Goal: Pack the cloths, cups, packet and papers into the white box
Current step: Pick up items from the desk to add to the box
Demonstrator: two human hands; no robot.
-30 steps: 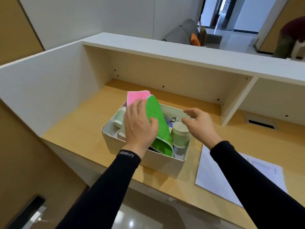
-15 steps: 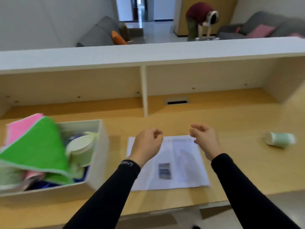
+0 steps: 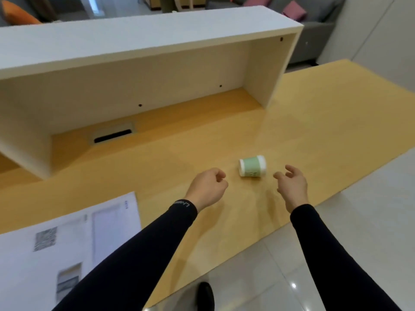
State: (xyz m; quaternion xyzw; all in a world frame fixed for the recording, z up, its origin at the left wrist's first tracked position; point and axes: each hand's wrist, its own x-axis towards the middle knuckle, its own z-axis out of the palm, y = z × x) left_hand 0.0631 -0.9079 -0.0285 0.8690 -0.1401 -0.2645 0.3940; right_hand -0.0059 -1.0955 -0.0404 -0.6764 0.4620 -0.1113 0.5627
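Observation:
A pale green cup (image 3: 252, 166) with white rims lies on its side on the wooden desk. My left hand (image 3: 207, 188) hovers just left of it, fingers loosely curled, holding nothing. My right hand (image 3: 292, 185) is just right of the cup with fingers spread, also holding nothing. Neither hand touches the cup. White printed papers (image 3: 67, 239) lie flat at the lower left, partly under my left sleeve. The white box, cloths and packet are out of view.
A white raised shelf (image 3: 143, 41) runs along the back of the desk (image 3: 314, 122), with a cable slot (image 3: 112, 135) beneath it. The desk's front edge runs diagonally at the right, with tiled floor beyond. A dark shoe (image 3: 205, 296) shows below.
My view has swung right, away from the white box. Both hands moved from over the papers to either side of the green cup, which now lies between them.

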